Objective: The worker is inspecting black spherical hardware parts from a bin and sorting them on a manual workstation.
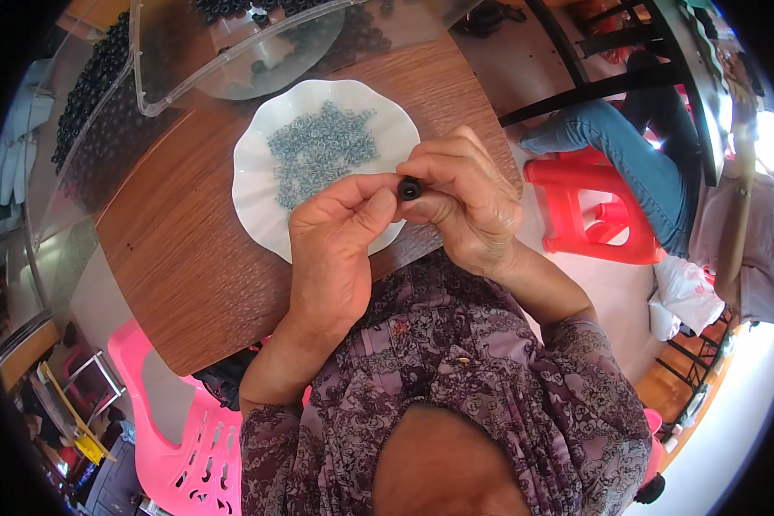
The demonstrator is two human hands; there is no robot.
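My right hand [462, 199] pinches a small black round part [409, 188] between thumb and fingers, above the near edge of a white scalloped plate [258, 185]. My left hand [335, 245] meets it from the left, with thumb and fingertips touching the same black part. The plate holds a pile of small grey metal rings [318, 148]. Both hands hover over the round wooden table [189, 258].
A clear plastic tray [232, 52] with several black round parts [95, 77] stands at the far side of the table. A pink plastic chair [181, 430] is at lower left. At right, a red stool [589, 202] stands by another person's leg in jeans [628, 146].
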